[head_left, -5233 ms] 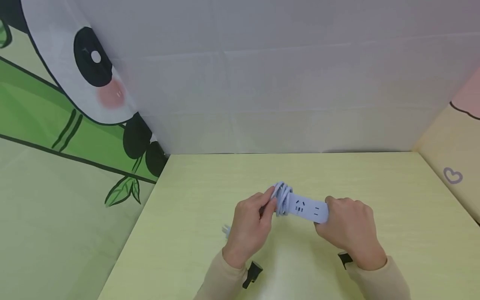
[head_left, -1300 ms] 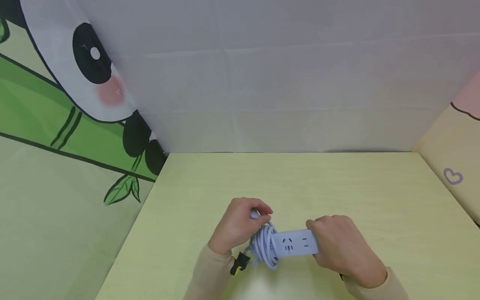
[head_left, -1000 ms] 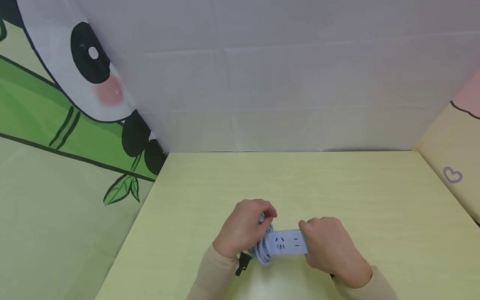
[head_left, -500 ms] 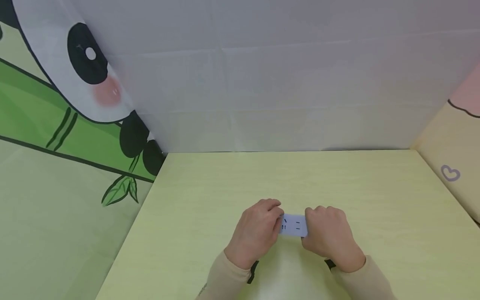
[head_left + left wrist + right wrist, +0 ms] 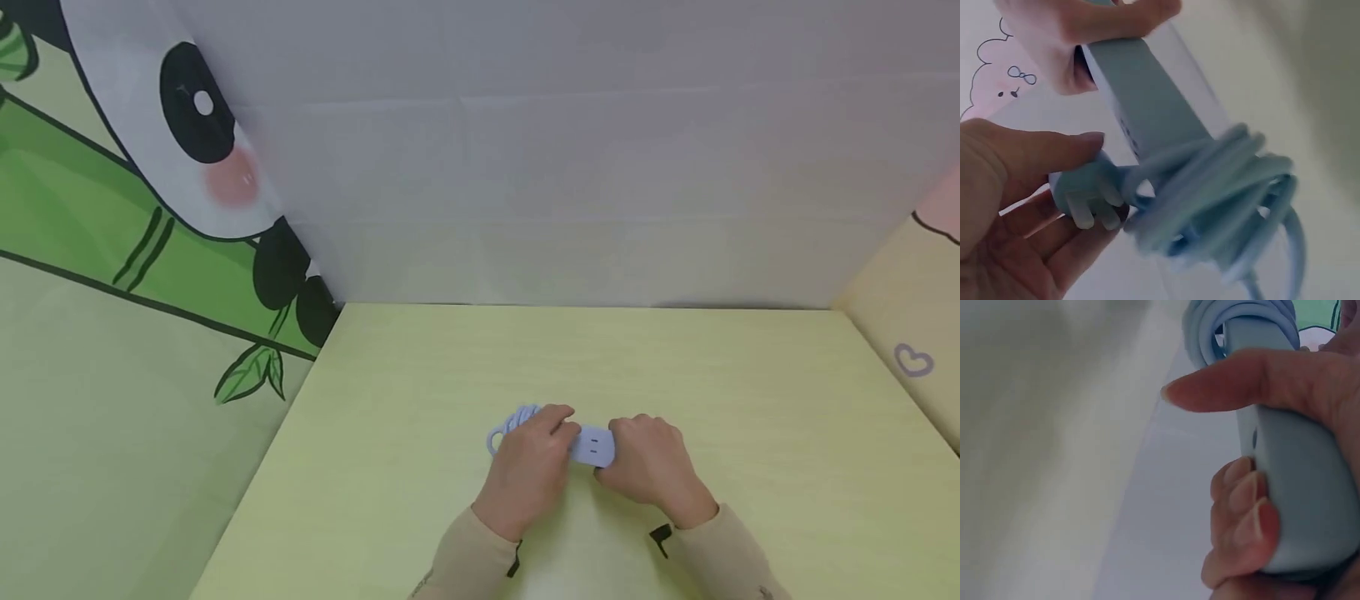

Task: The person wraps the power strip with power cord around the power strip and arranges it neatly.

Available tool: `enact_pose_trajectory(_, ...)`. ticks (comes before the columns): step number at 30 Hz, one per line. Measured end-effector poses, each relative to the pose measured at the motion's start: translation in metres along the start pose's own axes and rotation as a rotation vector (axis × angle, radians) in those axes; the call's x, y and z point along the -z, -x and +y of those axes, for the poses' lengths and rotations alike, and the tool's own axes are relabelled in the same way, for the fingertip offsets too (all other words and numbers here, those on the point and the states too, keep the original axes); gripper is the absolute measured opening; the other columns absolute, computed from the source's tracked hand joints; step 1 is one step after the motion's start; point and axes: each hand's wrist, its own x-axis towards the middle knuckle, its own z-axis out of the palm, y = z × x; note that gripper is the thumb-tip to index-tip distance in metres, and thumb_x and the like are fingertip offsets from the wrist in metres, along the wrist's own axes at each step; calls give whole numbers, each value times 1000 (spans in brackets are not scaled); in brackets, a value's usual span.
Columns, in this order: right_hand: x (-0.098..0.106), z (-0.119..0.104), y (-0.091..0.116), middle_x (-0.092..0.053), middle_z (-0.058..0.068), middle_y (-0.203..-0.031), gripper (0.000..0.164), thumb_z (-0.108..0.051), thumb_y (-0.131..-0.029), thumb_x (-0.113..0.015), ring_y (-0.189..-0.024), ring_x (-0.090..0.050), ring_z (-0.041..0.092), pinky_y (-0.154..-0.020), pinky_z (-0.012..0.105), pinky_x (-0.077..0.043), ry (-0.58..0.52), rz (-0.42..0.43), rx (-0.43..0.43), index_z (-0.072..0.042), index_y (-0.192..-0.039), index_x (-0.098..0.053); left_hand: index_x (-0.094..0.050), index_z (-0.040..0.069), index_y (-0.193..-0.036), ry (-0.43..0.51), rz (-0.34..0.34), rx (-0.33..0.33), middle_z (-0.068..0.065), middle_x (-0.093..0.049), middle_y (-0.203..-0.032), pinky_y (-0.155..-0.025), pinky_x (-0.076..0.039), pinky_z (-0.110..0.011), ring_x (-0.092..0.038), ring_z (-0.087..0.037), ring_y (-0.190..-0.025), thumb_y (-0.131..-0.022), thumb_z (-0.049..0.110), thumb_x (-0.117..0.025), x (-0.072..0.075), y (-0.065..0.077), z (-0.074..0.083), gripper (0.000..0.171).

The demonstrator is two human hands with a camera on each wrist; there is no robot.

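Observation:
A pale blue-white power strip (image 5: 594, 446) is held above the table between both hands in the head view. Its cable (image 5: 1210, 200) is wound in several turns around one end, with a loose loop hanging off. My right hand (image 5: 651, 458) grips the other end, fingers curled around the body in the right wrist view. My left hand (image 5: 528, 471) pinches the plug (image 5: 1085, 187) between thumb and fingers, its prongs facing outward beside the coil. In the head view that hand hides the plug and part of the strip and coil.
The pale yellow table (image 5: 450, 358) spreads out beneath the hands. A grey-white wall panel (image 5: 555, 167) rises behind its back edge. Printed panels stand at both sides, the left one with a green bamboo drawing (image 5: 75, 183).
At first the plug hung loose left of my left hand; now that hand holds it. The hands rose after dipping lower, and the coil now shows beyond my left hand.

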Motion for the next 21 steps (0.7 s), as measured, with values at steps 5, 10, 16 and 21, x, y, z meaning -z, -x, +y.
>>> enact_pose_trajectory(5,-18,6,8,-45,-3,-56,24,-11,-63,-74,-51,-37,11,-46,26,-29,-141,-99,-29,-15,-62,-51,-75,12,-93,90,-7,3,0,-70,-109,-85,-57,-27,-70,-13,-95,-84,3,-79,-10,18,-8,13)
enact_pose_trajectory(10,-36,10,13,-50,-5,-60,26,-17,-66,-82,-54,-42,10,-50,25,-32,-264,-188,-67,-14,-68,-56,-74,15,-101,54,-86,-12,-2,-68,-121,-93,-54,-33,-66,-16,-111,-85,13,-80,-20,30,-6,17)
enact_pose_trajectory(16,-51,26,19,-54,-8,-68,53,-52,-75,-86,-58,-48,4,-53,21,-38,-357,-186,60,-14,-95,-56,-72,19,-109,4,-172,-23,-6,-61,-135,-102,-51,-36,-59,-20,-127,-89,24,-77,-28,33,-1,21)
enact_pose_trajectory(21,-56,29,25,-51,-10,-75,52,-59,-84,-76,-66,-44,2,-56,19,-35,-241,-110,196,-14,-96,-53,-69,21,-116,-100,-218,-52,-8,-57,-142,-105,-48,-37,-56,-22,-129,-92,33,-73,-38,29,0,28)
